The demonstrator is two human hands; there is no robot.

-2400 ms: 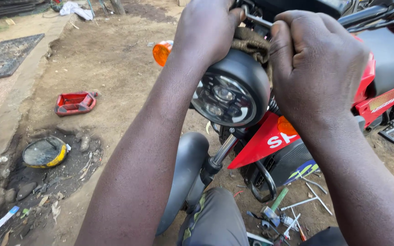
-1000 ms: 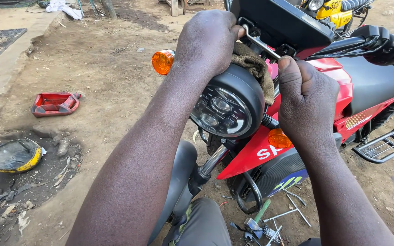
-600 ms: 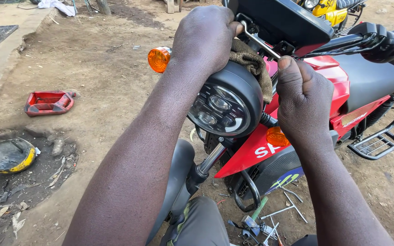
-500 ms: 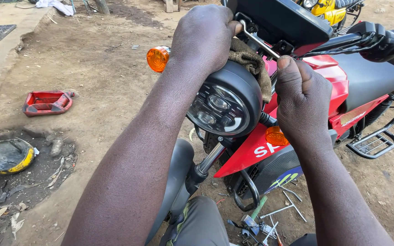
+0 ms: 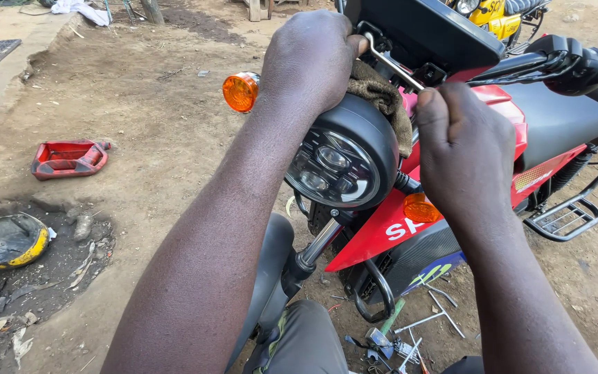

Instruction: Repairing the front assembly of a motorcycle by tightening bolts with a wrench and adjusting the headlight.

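Pressing down on top of the headlight, my left hand lies curled over its black housing, fingers wrapped toward the back where a brownish rag is bunched between the lamp and the bracket. That grip is clamped on the housing. My right hand is balled into a fist just beside the lamp, closed around a thin metal tool whose shaft sticks up and left toward the bracket under the black dash panel.

The headlight is round, with a glossy black shell and a clear lens showing several small lamp cells behind it. It sits at the front of a red motorbike, above the fork tube and the grey front mudguard. One orange indicator sticks out to the left of the lamp, just beside my left wrist; a second orange indicator shows below my right fist, against the red side panel.

On the dirt ground lie a red tray and a yellow-rimmed bowl, well apart from the bike. Loose spanners and small tools are scattered under the engine.
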